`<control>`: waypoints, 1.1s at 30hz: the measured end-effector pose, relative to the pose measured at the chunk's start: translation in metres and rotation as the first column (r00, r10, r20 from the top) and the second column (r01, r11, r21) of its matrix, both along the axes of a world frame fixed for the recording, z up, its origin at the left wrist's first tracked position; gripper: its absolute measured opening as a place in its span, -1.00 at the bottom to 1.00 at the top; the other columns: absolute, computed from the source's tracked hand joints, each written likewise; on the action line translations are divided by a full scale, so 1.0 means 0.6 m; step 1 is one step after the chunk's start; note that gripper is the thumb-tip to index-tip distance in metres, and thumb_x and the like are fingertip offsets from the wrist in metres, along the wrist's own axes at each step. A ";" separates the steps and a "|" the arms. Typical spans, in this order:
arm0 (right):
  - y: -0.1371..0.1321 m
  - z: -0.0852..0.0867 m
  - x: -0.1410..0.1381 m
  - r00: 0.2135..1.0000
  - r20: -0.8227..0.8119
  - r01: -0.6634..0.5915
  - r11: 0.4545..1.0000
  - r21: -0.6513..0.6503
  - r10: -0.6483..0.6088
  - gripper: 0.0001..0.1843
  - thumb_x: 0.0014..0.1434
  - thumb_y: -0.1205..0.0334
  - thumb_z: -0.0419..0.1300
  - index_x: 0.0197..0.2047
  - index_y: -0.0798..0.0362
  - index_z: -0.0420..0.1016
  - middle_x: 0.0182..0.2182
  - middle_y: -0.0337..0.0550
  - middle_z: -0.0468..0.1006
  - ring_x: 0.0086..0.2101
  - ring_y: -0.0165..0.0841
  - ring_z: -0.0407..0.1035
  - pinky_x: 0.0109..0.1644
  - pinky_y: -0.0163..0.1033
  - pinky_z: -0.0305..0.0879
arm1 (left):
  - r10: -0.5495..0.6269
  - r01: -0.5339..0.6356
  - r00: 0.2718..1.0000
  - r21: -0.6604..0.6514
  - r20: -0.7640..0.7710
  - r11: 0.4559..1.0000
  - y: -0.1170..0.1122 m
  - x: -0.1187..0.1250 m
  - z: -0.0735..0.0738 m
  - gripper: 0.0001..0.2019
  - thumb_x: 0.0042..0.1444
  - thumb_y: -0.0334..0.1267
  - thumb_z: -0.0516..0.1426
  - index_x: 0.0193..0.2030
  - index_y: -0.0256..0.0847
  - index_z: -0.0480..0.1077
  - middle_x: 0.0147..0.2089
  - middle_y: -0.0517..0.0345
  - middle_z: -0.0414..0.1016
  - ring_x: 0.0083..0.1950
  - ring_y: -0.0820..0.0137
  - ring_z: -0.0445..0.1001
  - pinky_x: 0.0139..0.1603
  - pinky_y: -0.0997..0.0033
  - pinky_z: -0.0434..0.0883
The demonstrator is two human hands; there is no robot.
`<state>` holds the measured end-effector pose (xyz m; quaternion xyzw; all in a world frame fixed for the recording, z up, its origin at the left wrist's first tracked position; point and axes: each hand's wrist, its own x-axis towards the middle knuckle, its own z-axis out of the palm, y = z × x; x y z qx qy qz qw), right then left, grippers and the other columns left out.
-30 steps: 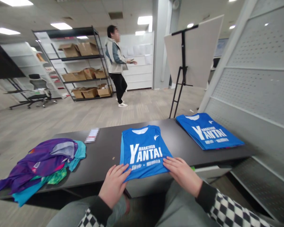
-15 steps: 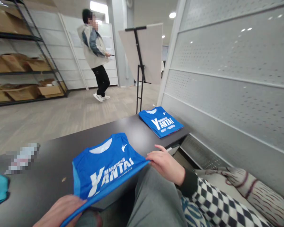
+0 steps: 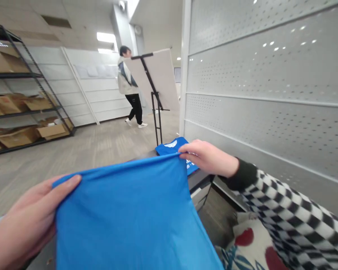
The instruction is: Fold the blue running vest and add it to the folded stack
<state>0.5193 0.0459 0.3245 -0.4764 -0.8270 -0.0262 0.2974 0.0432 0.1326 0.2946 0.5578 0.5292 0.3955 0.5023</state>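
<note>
A folded blue shirt [image 3: 129,217] is lifted up in front of me, its plain back side facing the camera. My left hand [image 3: 25,221] grips its left edge, thumb on top. My right hand [image 3: 207,157] pinches its upper right corner. Behind that hand lies a stack of folded blue shirts [image 3: 171,148] at the far end of the dark table [image 3: 197,180], mostly hidden by the raised shirt.
A grey perforated partition [image 3: 264,93] runs along the right. An easel with a white board [image 3: 154,82] stands past the table. A person [image 3: 128,90] walks behind it. Black shelving with cardboard boxes [image 3: 19,108] fills the left. A patterned cushion [image 3: 250,243] lies at lower right.
Both hands lifted the folded blue shirt off the table and carried it rightward toward the stack; its printed front is now turned away. The person in the background walked further right.
</note>
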 end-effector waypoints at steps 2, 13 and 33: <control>0.070 0.036 0.040 0.999 0.046 0.023 0.999 -0.035 -0.021 -0.78 0.61 0.20 0.27 0.03 0.03 0.78 -0.11 -0.11 0.79 -0.12 -0.26 0.60 0.06 -0.19 0.45 | -0.073 0.072 0.994 0.014 0.087 0.997 0.056 0.080 0.045 -0.30 -0.14 0.30 0.58 0.02 -0.11 0.67 -0.25 0.10 0.76 -0.34 0.19 0.66 -0.30 0.15 0.75; 0.252 0.196 0.251 0.873 -0.121 0.474 0.881 -0.014 -0.472 -0.50 0.67 0.12 0.19 0.22 0.46 0.69 -0.22 -0.11 0.73 -0.36 -0.54 0.37 -0.11 -0.32 0.26 | -0.284 0.195 0.959 0.673 0.023 0.713 0.280 0.392 0.141 -0.52 0.33 0.19 0.36 -0.15 -0.30 0.67 -0.31 0.15 0.64 -0.29 0.38 0.46 -0.16 0.37 0.47; 0.059 -0.430 0.418 0.761 -0.111 0.606 0.761 -0.233 -0.640 -0.53 0.51 0.02 0.12 0.14 -0.02 0.82 0.11 0.08 0.83 0.13 -0.02 0.73 0.34 0.07 0.58 | -0.128 0.692 0.676 0.565 -0.726 0.450 0.096 0.531 -0.365 -0.66 0.58 -0.23 0.15 0.32 0.00 0.68 0.25 -0.08 0.73 0.24 0.06 0.64 0.25 -0.03 0.58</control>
